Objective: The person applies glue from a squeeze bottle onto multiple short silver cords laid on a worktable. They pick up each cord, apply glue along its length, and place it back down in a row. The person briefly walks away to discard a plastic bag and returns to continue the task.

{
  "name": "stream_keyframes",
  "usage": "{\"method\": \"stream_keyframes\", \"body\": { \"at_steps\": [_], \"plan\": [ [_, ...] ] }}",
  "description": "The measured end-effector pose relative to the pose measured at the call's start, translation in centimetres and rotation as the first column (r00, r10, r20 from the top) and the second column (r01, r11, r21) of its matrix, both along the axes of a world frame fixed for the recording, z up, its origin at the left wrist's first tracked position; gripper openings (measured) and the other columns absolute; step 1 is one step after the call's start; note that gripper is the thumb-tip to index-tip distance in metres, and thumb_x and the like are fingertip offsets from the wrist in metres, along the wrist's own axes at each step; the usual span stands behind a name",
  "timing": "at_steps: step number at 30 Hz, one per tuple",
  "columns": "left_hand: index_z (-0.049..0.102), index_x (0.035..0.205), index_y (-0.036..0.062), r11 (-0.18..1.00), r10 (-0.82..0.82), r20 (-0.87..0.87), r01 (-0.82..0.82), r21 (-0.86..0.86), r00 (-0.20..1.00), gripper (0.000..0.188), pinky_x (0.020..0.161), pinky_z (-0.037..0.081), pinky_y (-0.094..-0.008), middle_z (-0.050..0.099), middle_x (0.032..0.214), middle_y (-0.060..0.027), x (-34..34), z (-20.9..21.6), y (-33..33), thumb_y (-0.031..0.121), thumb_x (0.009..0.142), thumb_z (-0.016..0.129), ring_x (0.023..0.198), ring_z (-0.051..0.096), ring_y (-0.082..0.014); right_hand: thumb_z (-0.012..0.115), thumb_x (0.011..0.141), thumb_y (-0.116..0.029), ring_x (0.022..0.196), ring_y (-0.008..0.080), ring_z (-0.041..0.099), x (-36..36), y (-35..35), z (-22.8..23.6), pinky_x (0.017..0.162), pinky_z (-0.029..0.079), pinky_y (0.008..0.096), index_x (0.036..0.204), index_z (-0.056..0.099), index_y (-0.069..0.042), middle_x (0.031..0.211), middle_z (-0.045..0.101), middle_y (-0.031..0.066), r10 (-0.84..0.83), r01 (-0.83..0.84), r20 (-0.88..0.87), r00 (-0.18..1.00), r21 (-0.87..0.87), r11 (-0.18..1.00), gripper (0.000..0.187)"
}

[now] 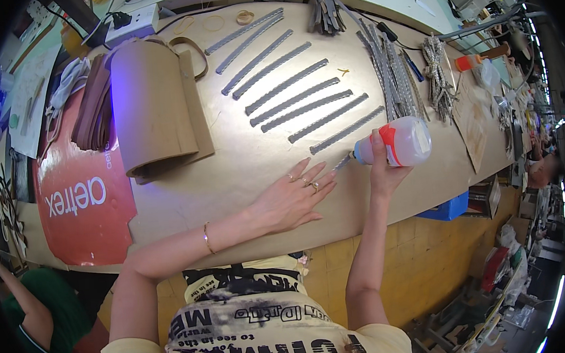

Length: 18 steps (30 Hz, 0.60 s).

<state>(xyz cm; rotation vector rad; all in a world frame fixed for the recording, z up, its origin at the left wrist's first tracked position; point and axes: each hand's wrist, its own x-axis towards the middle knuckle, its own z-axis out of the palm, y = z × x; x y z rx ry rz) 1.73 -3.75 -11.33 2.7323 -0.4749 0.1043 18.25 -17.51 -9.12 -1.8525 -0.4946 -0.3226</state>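
My right hand [386, 171] is wrapped round a translucent plastic bottle [414, 141] with a red label and a blue collar. The bottle is tipped on its side, its nozzle pointing left and down at the end of a short grey braided strip [342, 162]. On the brown-papered table my left hand [292, 197] lies flat, fingers stretched and apart. Its fingertips reach that strip's near end; the rest of the strip is hidden under the hand. Beyond both hands, several more grey braided strips [328, 120] lie slanted in a row.
A curved brown board [154, 107] stands left of the strips, beside a red sheet [85, 198] and brown strips [93, 105]. Bundles of grey strips [391, 75] lie at the right and a tied bundle [325, 7] at the back. A person's arm [23, 293] shows at lower left.
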Motion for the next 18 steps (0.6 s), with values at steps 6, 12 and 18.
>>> {"method": "stream_keyframes", "body": {
  "at_steps": [6, 12, 18],
  "plan": [
    [0.048, 0.135, 0.0056, 0.998, 0.005, 0.101, -0.011, 0.057, 0.995, 0.058, 0.115, 0.024, -0.0480, 0.042, 0.145, -0.0105, -0.6, -0.1, -0.2, 0.045, 0.094, 0.050, 0.137, 0.035, -0.0278, 0.081, 0.077, -0.019, 0.088, 0.0179, 0.063, -1.2, 0.3, -0.2, 0.081, 0.052, 0.0337, 0.111, 0.059, 0.003, 0.098, 0.065, 0.0101, -0.003, 0.005, -0.041, 0.999, 0.040, 0.999, 0.045],
    [0.059, 0.121, 0.0057, 0.989, 0.121, 0.105, -0.129, 0.066, 0.987, 0.049, 0.112, 0.028, -0.0489, 0.049, 0.139, -0.0110, -6.1, 1.1, 0.1, 0.044, 0.091, 0.056, 0.131, 0.043, -0.0261, 0.080, 0.078, -0.019, 0.094, 0.0190, 0.062, -2.2, -0.5, -0.3, 0.084, 0.052, 0.0345, 0.115, 0.056, 0.003, 0.107, 0.062, 0.0117, 0.035, -0.036, -0.051, 0.998, -0.039, 0.999, 0.049],
    [0.061, 0.119, 0.0080, 0.980, 0.182, 0.058, -0.186, 0.068, 0.982, 0.048, 0.111, 0.029, -0.0494, 0.048, 0.140, -0.0106, -10.2, 1.3, 0.8, 0.045, 0.089, 0.057, 0.130, 0.044, -0.0260, 0.079, 0.080, -0.020, 0.093, 0.0187, 0.062, -4.0, -0.6, -0.6, 0.084, 0.052, 0.0344, 0.114, 0.058, 0.001, 0.104, 0.064, 0.0100, 0.038, -0.045, -0.099, 0.994, -0.071, 0.996, 0.046]
  ]
}}
